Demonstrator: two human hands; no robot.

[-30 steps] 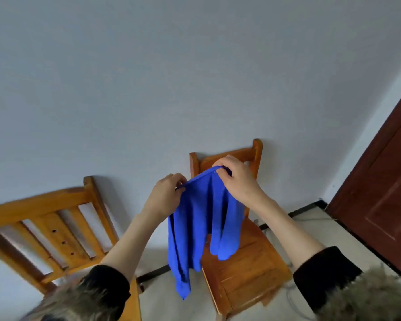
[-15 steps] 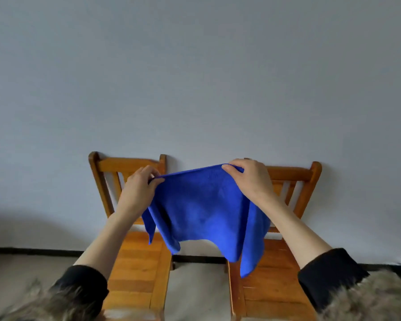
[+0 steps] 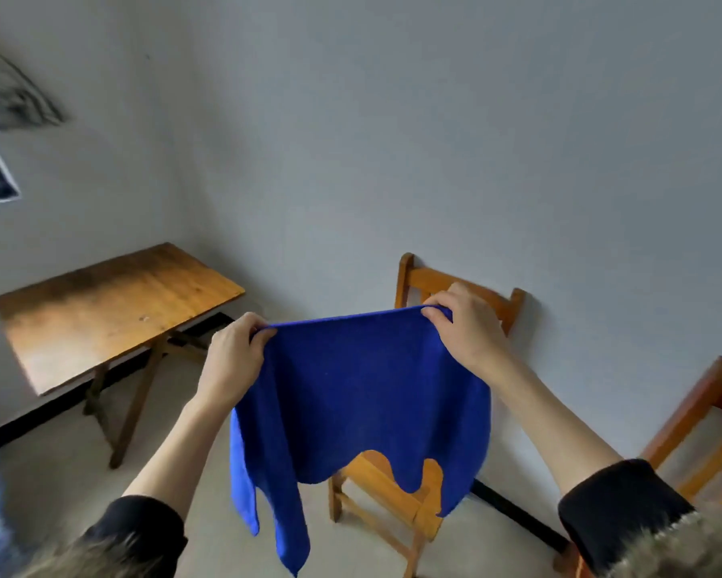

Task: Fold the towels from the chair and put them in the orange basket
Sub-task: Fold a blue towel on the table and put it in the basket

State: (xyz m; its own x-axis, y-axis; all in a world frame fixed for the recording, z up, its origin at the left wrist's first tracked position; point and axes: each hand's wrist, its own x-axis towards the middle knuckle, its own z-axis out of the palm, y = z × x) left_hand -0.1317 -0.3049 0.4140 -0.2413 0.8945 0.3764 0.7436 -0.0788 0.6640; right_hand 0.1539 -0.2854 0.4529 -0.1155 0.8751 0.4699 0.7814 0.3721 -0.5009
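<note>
Since the last shot the view has swung left, so a wooden folding table (image 3: 113, 302) now shows at far left, and the blue towel (image 3: 359, 394) is stretched much wider between the hands. Left hand (image 3: 232, 360) pinches the towel's top left corner, right hand (image 3: 469, 331) pinches the top right, and it hangs spread in the air in front of a wooden chair (image 3: 392, 486). Another wooden chair (image 3: 701, 415) sits at far right.

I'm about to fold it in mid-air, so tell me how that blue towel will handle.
Probably floppy: the blue towel sags in waves below where the left hand and right hand pinch its top edge. Likely light, since fingertip pinches carry it.
</note>
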